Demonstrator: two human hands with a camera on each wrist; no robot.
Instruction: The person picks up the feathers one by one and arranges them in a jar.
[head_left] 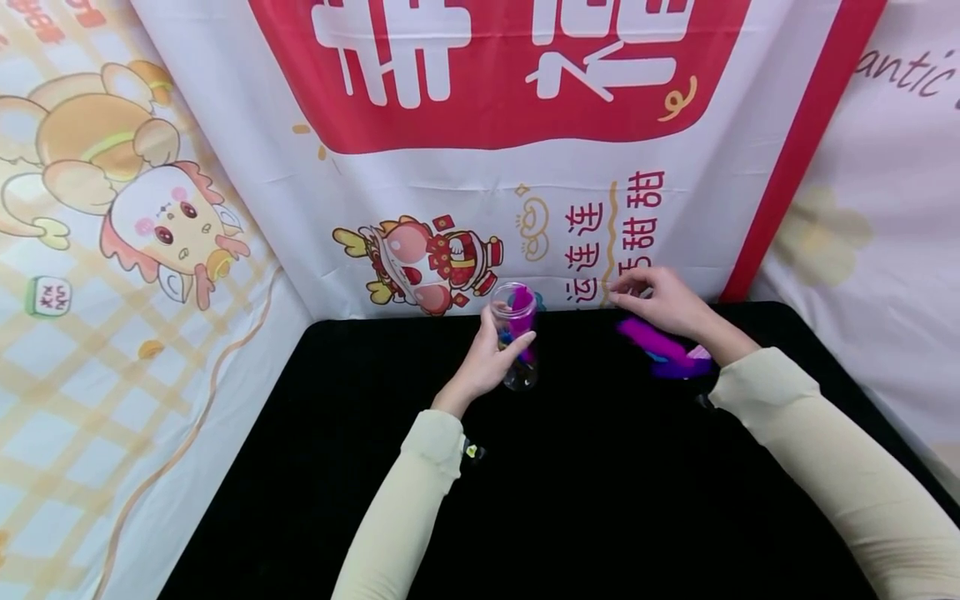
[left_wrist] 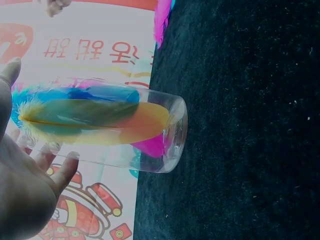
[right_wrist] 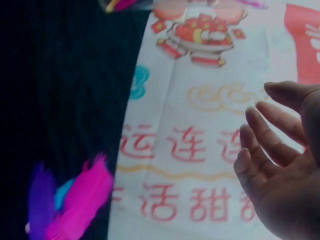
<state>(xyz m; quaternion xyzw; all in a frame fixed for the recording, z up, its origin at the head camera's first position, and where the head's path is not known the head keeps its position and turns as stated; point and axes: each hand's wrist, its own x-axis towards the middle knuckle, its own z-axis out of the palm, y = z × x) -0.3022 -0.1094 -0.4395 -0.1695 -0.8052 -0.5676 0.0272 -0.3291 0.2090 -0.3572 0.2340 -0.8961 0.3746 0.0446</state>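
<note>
My left hand (head_left: 486,357) grips a clear plastic jar (head_left: 517,379), thumb and fingers around its side, at the far side of the black table. Inside the jar stand colored feathers; the left wrist view shows a yellow feather (left_wrist: 150,122), a blue feather (left_wrist: 112,93) and a magenta feather (left_wrist: 151,146). The jar's mouth has no lid on it. My right hand (head_left: 660,302) is raised to the right of the jar with loosely bent fingers and nothing in them. Below it lies a small pile with a magenta feather (head_left: 652,340) and a purple feather (head_left: 678,367).
The black table (head_left: 570,492) ends at a white and red printed cloth (head_left: 450,179) hanging behind it. A cream patterned cloth (head_left: 90,333) hangs on the left, and a pale cloth (head_left: 870,275) on the right.
</note>
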